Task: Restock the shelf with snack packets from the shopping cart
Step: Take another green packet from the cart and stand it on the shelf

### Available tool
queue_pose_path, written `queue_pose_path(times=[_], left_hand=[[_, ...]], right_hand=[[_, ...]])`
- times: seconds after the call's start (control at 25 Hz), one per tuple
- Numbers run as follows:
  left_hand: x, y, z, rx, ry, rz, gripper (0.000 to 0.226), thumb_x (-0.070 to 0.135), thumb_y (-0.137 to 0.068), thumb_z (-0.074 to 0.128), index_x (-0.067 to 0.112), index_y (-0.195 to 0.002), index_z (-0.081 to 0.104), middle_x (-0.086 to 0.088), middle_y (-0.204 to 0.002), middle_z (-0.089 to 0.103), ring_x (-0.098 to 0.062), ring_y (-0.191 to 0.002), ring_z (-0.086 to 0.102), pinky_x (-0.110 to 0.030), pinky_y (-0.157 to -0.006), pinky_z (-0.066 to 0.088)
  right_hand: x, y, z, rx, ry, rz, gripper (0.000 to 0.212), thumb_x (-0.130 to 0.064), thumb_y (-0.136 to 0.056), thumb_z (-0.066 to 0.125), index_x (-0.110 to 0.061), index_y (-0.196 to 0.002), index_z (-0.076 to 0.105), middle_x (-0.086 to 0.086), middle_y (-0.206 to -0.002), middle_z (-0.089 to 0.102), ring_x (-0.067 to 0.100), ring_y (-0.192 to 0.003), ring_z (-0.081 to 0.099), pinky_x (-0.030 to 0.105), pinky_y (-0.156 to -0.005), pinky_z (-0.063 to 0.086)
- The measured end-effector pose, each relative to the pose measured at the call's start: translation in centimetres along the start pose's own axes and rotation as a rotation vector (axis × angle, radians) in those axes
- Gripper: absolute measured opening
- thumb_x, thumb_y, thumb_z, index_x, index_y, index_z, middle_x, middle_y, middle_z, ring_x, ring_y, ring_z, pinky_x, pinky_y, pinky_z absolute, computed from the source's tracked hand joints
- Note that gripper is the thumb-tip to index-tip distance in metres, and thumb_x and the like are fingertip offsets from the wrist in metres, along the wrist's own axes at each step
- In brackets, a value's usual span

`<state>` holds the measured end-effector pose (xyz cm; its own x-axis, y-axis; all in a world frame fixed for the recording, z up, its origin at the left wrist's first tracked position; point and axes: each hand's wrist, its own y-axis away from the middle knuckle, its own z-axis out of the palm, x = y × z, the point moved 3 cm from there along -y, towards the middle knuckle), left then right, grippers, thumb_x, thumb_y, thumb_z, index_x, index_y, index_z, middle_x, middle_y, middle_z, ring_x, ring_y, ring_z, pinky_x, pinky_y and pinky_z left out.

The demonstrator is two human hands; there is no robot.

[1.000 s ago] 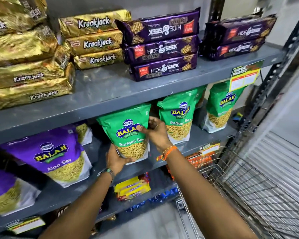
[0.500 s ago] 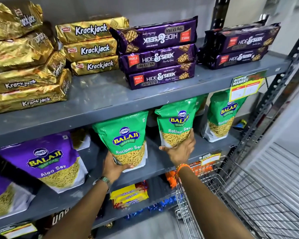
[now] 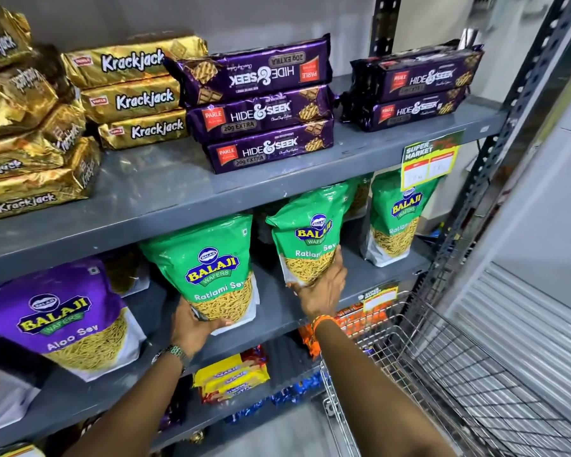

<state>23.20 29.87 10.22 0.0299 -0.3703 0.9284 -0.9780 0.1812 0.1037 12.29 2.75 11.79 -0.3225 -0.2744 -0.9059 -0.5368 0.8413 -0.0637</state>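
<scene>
Three green Balaji Ratlami Sev packets stand upright on the middle grey shelf. My left hand grips the bottom left corner of the left green packet. My right hand cups the bottom of the middle green packet, fingers wrapped along its right side. The third green packet stands free further right. The wire shopping cart sits at the lower right, under my right forearm; no packets show in its visible part.
Purple Balaji Aloo Sev packets stand at the left of the same shelf. The upper shelf holds gold Krackjack stacks and purple Hide & Seek stacks. Yellow biscuit packs lie below. A metal shelf upright stands at the right.
My right hand left the left green packet, moved right and took hold of the middle green packet's base. My left hand stayed on the left packet.
</scene>
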Motion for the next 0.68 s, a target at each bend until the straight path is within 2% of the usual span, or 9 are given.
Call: queue_pose_path(times=[0.12,0.28,0.4,0.48,0.56,0.6,0.68], left_hand=[[0.2,0.2,0.2,-0.002,-0.001,0.001,0.086,0.005,-0.039,0.100,0.031,-0.106,0.053,-0.007,-0.114,0.071,-0.030,-0.113,0.067,-0.049,-0.097,0.056],[0.8,0.6,-0.1,-0.017,-0.030,0.010,0.103,0.010,-0.039,0.101,0.021,-0.126,0.048,-0.007,-0.126,0.068,-0.030,-0.122,0.063,-0.050,-0.103,0.053],[1.1,2.2,-1.1,-0.030,0.057,0.080,0.117,0.002,-0.043,0.098,0.017,-0.143,0.038,0.004,-0.130,0.062,-0.019,-0.125,0.058,-0.032,-0.104,0.051],[0.9,4.4,-3.1,0.105,0.103,0.135,0.102,-0.003,-0.054,0.093,0.008,-0.141,0.043,0.003,-0.130,0.059,-0.017,-0.125,0.056,-0.025,-0.106,0.046],[-0.1,7.0,-7.0,0.379,0.132,0.189,0.073,-0.004,-0.066,0.087,0.005,-0.129,0.053,-0.009,-0.127,0.062,-0.022,-0.118,0.060,-0.031,-0.105,0.047],[-0.6,8.1,-9.1,0.517,0.148,0.205,0.063,-0.003,-0.070,0.084,0.005,-0.125,0.055,-0.013,-0.124,0.064,-0.025,-0.115,0.062,-0.030,-0.104,0.047],[-2.1,9.4,-13.8,0.736,0.198,0.152,0.060,-0.002,-0.072,0.080,0.003,-0.125,0.052,-0.018,-0.123,0.062,-0.029,-0.115,0.061,-0.025,-0.100,0.046]], right_hand=[[0.1,0.1,-0.3,0.001,0.001,-0.013,0.136,-0.024,-0.052,0.096,-0.020,-0.156,0.009,0.016,-0.139,0.040,0.038,-0.132,0.042,0.046,-0.114,0.032],[-0.4,0.4,-0.5,0.012,-0.043,-0.023,0.138,-0.023,-0.050,0.097,-0.016,-0.156,0.011,0.017,-0.149,0.037,0.037,-0.140,0.036,0.045,-0.119,0.029],[-0.5,1.1,-1.1,0.053,-0.133,0.007,0.138,-0.017,-0.051,0.096,-0.017,-0.157,0.008,0.015,-0.158,0.031,0.034,-0.147,0.032,0.047,-0.123,0.027],[-0.9,2.9,-1.4,0.137,-0.285,0.015,0.125,-0.013,-0.059,0.091,-0.024,-0.155,0.012,0.013,-0.156,0.034,0.031,-0.143,0.040,0.048,-0.119,0.035],[-2.4,6.9,-0.1,0.171,-0.458,-0.122,0.100,-0.010,-0.068,0.080,-0.023,-0.149,0.024,0.008,-0.147,0.045,0.025,-0.135,0.049,0.044,-0.115,0.040],[-3.4,9.3,1.0,0.130,-0.500,-0.189,0.085,-0.011,-0.072,0.075,-0.023,-0.144,0.032,0.005,-0.138,0.051,0.022,-0.126,0.055,0.038,-0.110,0.045],[-6.5,14.7,4.6,-0.119,-0.555,-0.255,0.059,-0.012,-0.078,0.069,-0.029,-0.129,0.048,-0.003,-0.115,0.061,0.015,-0.104,0.063,0.029,-0.094,0.052]])
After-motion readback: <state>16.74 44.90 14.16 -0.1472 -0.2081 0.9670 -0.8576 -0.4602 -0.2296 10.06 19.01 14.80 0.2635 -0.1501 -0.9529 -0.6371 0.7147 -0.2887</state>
